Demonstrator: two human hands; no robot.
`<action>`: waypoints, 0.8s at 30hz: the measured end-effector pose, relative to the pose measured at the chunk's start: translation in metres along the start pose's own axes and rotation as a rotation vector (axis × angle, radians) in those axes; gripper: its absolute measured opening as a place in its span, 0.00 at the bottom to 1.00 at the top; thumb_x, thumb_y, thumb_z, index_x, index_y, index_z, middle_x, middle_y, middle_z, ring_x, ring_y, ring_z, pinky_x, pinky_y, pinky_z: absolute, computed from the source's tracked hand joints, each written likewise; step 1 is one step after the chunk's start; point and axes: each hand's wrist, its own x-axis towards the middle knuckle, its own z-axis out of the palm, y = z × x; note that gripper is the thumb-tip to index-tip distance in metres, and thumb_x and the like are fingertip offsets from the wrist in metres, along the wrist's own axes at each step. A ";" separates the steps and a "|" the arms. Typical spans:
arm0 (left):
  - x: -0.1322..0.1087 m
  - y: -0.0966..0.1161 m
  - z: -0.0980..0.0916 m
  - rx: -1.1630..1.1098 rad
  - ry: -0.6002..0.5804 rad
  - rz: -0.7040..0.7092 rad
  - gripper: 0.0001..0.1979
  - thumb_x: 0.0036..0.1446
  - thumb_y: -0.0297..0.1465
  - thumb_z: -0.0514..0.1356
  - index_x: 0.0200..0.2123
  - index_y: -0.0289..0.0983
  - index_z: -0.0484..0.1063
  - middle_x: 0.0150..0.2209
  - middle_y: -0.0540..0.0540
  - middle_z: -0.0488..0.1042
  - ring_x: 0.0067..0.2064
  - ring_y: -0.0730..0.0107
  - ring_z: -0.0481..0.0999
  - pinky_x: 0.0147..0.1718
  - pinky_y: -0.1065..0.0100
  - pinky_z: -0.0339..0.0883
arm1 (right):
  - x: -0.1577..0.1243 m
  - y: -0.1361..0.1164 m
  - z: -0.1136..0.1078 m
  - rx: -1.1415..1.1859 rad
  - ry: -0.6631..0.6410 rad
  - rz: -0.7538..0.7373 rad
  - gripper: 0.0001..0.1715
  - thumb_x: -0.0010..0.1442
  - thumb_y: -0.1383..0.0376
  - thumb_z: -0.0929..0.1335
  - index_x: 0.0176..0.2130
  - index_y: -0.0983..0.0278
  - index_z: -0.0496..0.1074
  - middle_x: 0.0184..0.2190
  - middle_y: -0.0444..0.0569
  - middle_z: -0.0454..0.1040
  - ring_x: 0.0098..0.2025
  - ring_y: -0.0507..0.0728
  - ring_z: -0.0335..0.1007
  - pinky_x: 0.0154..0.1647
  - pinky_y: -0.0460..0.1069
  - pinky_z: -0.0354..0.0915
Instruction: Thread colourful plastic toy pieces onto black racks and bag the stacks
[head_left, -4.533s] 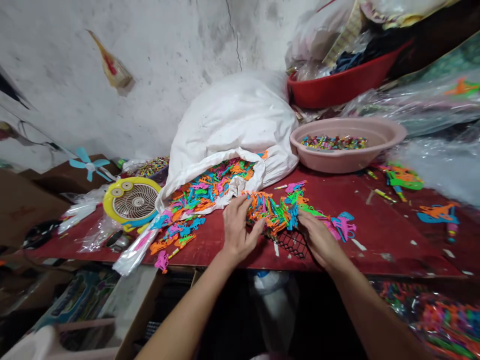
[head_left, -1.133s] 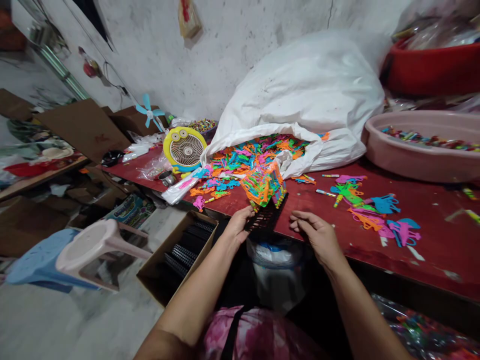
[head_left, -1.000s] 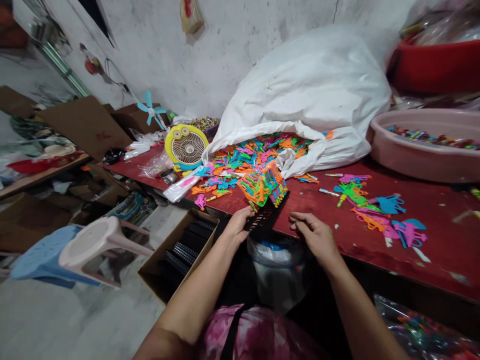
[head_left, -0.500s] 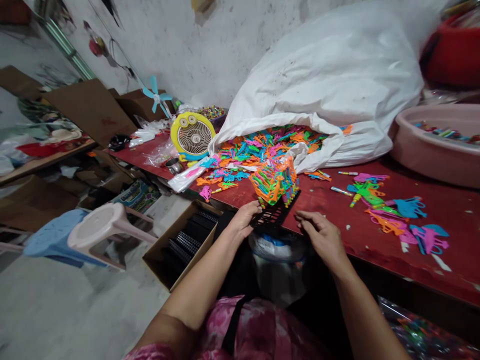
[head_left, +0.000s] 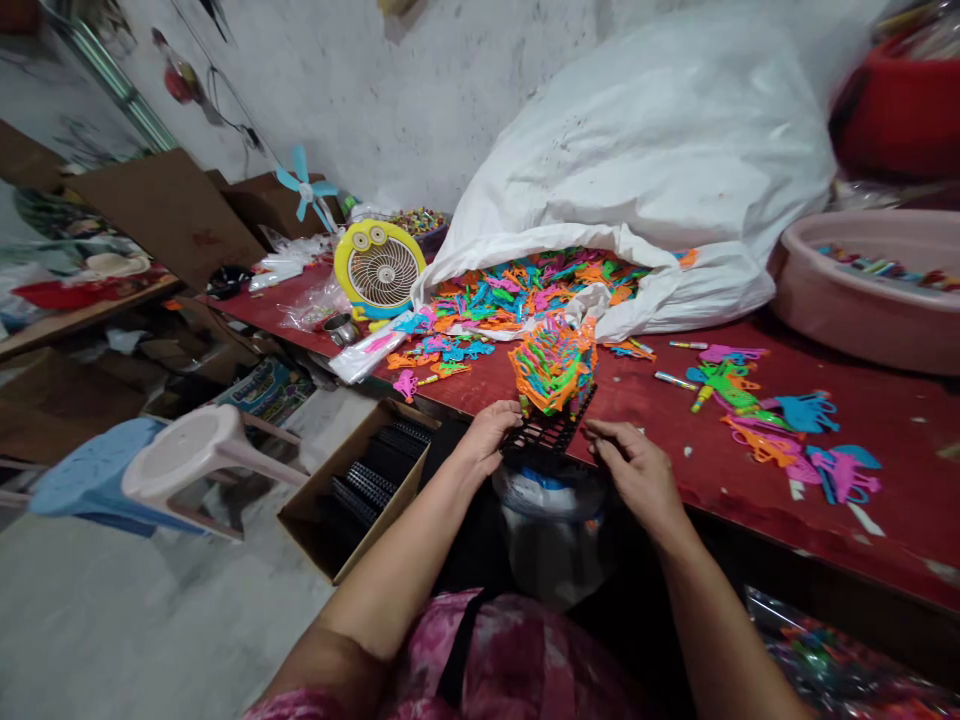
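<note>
A black plastic grid tray (head_left: 546,434) juts over the table's front edge, bearing a tight upright row of orange, green, blue and pink plastic toy pieces (head_left: 553,368). My left hand (head_left: 489,436) is closed on the tray's left front corner, thumb and fingers pinching it. On the other side my right hand (head_left: 634,468) has its curled fingertips at the tray's right edge, the contact partly hidden. Behind the row, loose pieces of the same kind (head_left: 525,285) spill from the mouth of a big white sack (head_left: 645,180).
Scattered toy pieces (head_left: 750,400) lie right on the red table (head_left: 667,445). A pink basin (head_left: 862,310) and a yellow fan (head_left: 384,270) stand on it. Below are a carton of black trays (head_left: 349,540), a clear tub (head_left: 551,540) and stools (head_left: 180,455).
The near end of the toy row has turned more toward me, and the tray sits straighter. My right hand has moved slightly left to the tray's edge. The camera view has shifted slightly.
</note>
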 end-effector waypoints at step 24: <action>-0.025 -0.080 0.069 0.611 -0.229 0.178 0.18 0.55 0.26 0.57 0.49 0.33 0.75 0.32 0.47 0.74 0.27 0.75 0.70 0.28 0.71 0.67 | -0.041 -0.010 -0.034 -0.642 0.391 -0.102 0.17 0.66 0.61 0.62 0.48 0.64 0.74 0.45 0.55 0.74 0.49 0.62 0.67 0.50 0.57 0.62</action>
